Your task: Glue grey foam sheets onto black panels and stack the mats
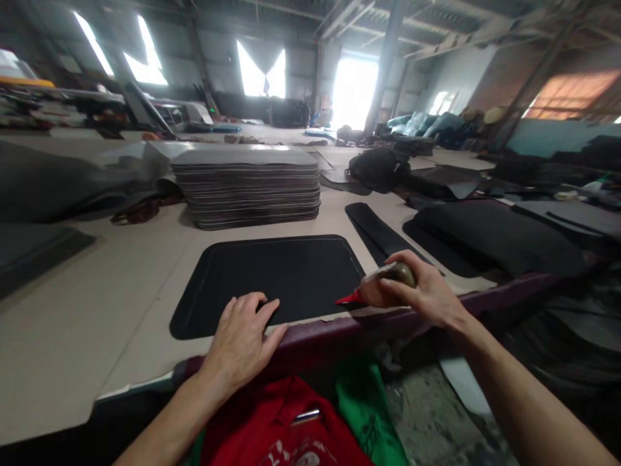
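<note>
A black panel with rounded corners and a thin pale line near its edge lies flat on the light table. My left hand rests on the panel's near edge, its fingers apart and nothing in them. In my right hand is a bottle with a red pointed nozzle. The bottle is tilted, and its tip points left, at the panel's near right part. Whether the tip touches the panel I cannot tell.
Behind the panel stands a tall stack of sheets. Dark strips and a pile of dark pieces lie to the right. Grey material is at the left. Maroon edging runs along the table's front.
</note>
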`<state>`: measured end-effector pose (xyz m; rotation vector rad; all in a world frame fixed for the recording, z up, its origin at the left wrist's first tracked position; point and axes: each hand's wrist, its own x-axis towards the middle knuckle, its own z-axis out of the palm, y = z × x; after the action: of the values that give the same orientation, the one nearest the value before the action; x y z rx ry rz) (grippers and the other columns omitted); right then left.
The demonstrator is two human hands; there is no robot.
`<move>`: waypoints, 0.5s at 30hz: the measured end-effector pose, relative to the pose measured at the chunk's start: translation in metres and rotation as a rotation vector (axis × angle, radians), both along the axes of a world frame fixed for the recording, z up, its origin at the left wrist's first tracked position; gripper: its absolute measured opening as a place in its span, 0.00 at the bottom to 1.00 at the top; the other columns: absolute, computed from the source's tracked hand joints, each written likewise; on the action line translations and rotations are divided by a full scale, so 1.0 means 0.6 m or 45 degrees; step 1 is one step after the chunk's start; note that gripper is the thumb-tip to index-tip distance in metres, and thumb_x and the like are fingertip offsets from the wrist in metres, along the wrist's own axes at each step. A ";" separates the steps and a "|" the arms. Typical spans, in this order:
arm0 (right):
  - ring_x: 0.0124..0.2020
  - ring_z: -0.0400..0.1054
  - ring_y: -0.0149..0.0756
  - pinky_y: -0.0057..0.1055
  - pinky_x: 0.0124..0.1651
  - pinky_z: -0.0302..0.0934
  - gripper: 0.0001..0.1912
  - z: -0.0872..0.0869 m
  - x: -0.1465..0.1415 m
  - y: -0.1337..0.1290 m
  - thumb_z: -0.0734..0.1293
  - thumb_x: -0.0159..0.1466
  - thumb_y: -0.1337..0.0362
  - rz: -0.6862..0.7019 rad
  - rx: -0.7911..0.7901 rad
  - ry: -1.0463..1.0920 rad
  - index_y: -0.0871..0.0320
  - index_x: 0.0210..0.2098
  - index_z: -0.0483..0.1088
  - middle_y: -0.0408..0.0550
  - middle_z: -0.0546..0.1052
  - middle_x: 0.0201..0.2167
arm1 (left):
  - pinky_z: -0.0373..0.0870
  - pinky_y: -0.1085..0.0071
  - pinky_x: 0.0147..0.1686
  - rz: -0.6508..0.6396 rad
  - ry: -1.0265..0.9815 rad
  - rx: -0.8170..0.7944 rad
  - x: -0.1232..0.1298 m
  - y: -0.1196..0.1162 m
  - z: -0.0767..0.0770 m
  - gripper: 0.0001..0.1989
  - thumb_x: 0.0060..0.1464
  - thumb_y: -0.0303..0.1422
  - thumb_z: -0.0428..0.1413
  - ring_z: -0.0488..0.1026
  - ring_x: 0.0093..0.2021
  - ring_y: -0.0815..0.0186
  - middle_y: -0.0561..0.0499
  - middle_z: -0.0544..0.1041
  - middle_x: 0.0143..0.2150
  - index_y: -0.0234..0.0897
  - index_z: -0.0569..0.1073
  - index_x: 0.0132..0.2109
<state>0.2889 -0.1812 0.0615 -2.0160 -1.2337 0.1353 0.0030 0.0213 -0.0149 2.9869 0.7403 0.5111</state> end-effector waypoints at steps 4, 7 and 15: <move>0.34 0.66 0.36 0.32 0.36 0.59 0.16 0.009 -0.026 0.051 0.70 0.59 0.55 0.152 -0.007 0.004 0.54 0.43 0.69 0.41 0.72 0.34 | 0.60 0.37 0.61 -0.053 -0.032 -0.092 -0.002 0.003 -0.005 0.22 0.63 0.44 0.52 0.68 0.56 0.49 0.39 0.71 0.56 0.38 0.71 0.59; 0.35 0.67 0.36 0.32 0.38 0.59 0.15 0.015 -0.046 0.087 0.70 0.60 0.56 0.254 -0.018 -0.009 0.54 0.43 0.68 0.40 0.73 0.35 | 0.61 0.40 0.62 -0.118 -0.131 -0.200 -0.020 0.011 -0.002 0.23 0.65 0.42 0.50 0.69 0.59 0.51 0.40 0.72 0.58 0.37 0.67 0.62; 0.37 0.67 0.39 0.34 0.39 0.59 0.15 0.013 -0.077 0.141 0.70 0.61 0.56 0.388 -0.008 -0.091 0.54 0.44 0.68 0.43 0.73 0.37 | 0.71 0.56 0.53 0.047 -0.370 -0.033 -0.143 0.025 -0.001 0.12 0.66 0.34 0.49 0.71 0.52 0.56 0.43 0.76 0.49 0.36 0.75 0.49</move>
<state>0.2428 -0.0969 0.0690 -1.8402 -1.5826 0.2155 -0.0828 0.0362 -0.0157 2.7905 0.7678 0.9039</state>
